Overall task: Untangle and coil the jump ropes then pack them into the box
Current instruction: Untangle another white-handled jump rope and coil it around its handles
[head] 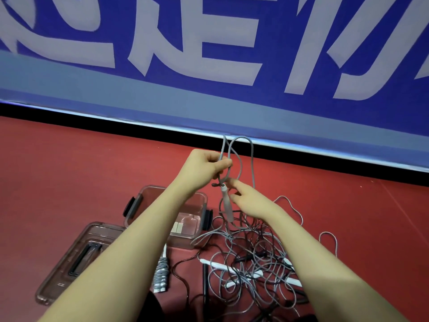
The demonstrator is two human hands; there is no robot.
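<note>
Nearest, lay the tangled ropes (250, 259) on the red floor (69, 163), a coiled rope (161, 273) beside the lid (76, 261). Further, sat the open box (185, 205). Above, hung a handle (227, 203), long axis vertical, cord end up, from grey loops (239, 154) gripped in left hand (206, 166); right hand (250, 201) open, fingers near handle. Risked tightening knots if pulled while still threaded through the pile.
</note>
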